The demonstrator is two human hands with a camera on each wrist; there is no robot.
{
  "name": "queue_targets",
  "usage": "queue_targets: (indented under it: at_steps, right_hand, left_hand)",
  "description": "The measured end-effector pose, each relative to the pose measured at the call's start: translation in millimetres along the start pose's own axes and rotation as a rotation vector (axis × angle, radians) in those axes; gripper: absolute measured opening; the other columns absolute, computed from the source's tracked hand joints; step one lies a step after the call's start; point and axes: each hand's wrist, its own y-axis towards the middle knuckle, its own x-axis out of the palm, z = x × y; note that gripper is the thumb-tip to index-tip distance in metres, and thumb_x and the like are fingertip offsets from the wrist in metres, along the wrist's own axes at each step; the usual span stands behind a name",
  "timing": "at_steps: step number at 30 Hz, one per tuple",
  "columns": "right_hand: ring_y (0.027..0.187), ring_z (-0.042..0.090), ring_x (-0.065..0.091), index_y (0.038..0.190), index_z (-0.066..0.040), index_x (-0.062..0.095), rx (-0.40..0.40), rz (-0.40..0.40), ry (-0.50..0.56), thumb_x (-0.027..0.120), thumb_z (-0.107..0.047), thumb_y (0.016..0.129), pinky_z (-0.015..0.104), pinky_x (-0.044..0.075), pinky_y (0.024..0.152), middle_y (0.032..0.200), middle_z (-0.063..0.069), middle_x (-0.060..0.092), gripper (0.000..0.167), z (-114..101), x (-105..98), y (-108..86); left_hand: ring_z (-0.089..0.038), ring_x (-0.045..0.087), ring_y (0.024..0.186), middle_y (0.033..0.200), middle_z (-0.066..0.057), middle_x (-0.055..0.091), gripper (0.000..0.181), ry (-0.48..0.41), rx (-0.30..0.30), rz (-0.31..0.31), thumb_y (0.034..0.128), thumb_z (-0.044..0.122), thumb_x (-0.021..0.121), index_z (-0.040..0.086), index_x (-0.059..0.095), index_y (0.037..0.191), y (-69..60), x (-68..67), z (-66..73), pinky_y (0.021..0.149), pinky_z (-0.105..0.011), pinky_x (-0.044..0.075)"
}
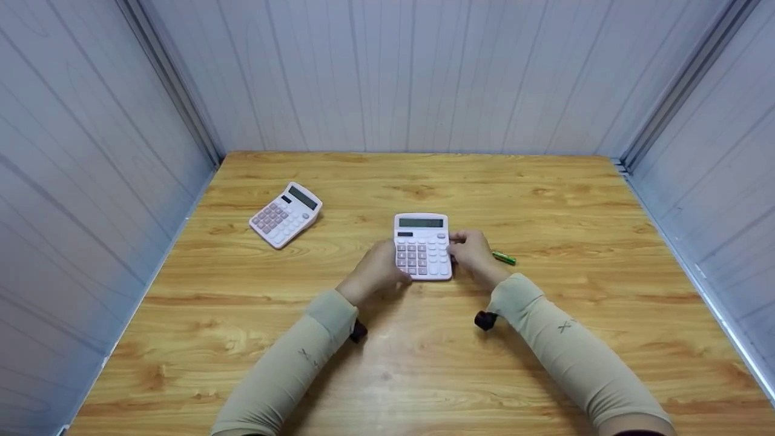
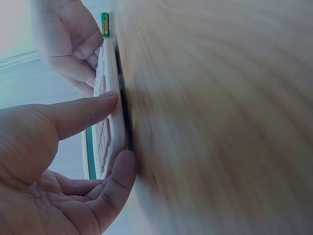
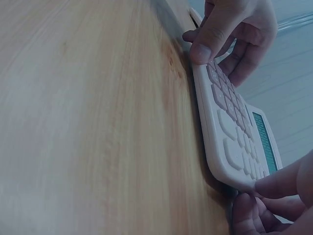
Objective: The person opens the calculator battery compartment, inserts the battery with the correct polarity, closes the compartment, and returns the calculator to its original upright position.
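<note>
A white calculator with pinkish keys (image 1: 422, 247) lies face up, its display toward the back wall. My left hand (image 1: 378, 266) grips its left edge near the front corner; in the left wrist view the thumb of that hand (image 2: 63, 147) is on the front edge and the fingers curl at the side. At the right edge my right hand (image 1: 475, 254) pinches the calculator between thumb and fingers, as the right wrist view shows of the hand (image 3: 283, 200). The underside is hidden. A green battery (image 1: 504, 258) lies just right of my right hand.
A second, similar calculator (image 1: 286, 215) sits tilted at the back left of the wooden table (image 1: 418, 363). Pale panelled walls (image 1: 387, 72) stand behind the table and at both sides.
</note>
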Motion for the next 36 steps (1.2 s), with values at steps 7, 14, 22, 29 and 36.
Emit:
queue_targets:
  at_steps: [7, 14, 22, 29, 36]
  right_hand:
    - [0.106, 0.02, 0.065, 0.142, 0.01, 0.064, -0.012, -0.013, -0.035, 0.056, 0.006, 0.102, 0.021, 0.058, 0.08, 0.128, 0.021, 0.068, 0.041, -0.5, 0.1, 1.5]
    - [0.108, 0.021, 0.064, 0.143, 0.009, 0.064, 0.0, -0.01, -0.04, 0.056, 0.006, 0.101, 0.022, 0.058, 0.083, 0.125, 0.018, 0.068, 0.043, -1.9, 0.6, 2.5]
    - [0.103, 0.019, 0.064, 0.142, 0.011, 0.064, -0.018, 0.0, -0.047, 0.059, 0.008, 0.099, 0.019, 0.058, 0.079, 0.117, 0.015, 0.067, 0.043, -0.8, -1.3, 2.2]
    - [0.095, 0.015, 0.062, 0.145, 0.009, 0.061, -0.026, 0.009, -0.048, 0.058, 0.002, 0.1, 0.019, 0.057, 0.074, 0.114, 0.011, 0.064, 0.046, -4.1, -6.8, 0.8]
    - [0.089, 0.015, 0.062, 0.145, 0.011, 0.06, -0.058, 0.015, -0.049, 0.058, 0.002, 0.102, 0.019, 0.056, 0.069, 0.114, 0.013, 0.063, 0.044, -12.2, -8.9, -1.6]
  left_hand:
    - [-0.018, 0.059, 0.078, 0.094, -0.007, 0.073, 0.037, 0.01, 0.037, -0.003, 0.074, -0.005, 0.088, 0.004, 0.076, 0.108, 0.8, -2.0, -0.6, 0.07, -0.028, 0.051]
    - [-0.019, 0.058, 0.081, 0.094, -0.007, 0.072, 0.037, 0.022, 0.027, -0.006, 0.0745, -0.005, 0.088, 0.003, 0.075, 0.108, -0.3, -3.8, 0.0, 0.074, -0.031, 0.051]
    - [-0.018, 0.059, 0.08, 0.098, -0.01, 0.075, 0.033, 0.034, 0.026, -0.018, 0.0761, -0.002, 0.089, 0.003, 0.077, 0.107, -0.9, -5.9, 1.1, 0.076, -0.032, 0.054]
    - [-0.018, 0.067, 0.072, 0.096, -0.012, 0.073, 0.032, 0.064, -0.059, -0.003, 0.0812, 0.004, 0.09, 0.001, 0.073, 0.108, -2.4, -10.3, 1.9, 0.076, -0.035, 0.06]
    - [-0.025, 0.065, 0.08, 0.098, -0.013, 0.065, 0.056, 0.136, -0.151, 0.015, 0.0862, 0.013, 0.089, -0.009, 0.061, 0.129, -6.3, -17.0, 3.9, 0.086, -0.041, 0.059]
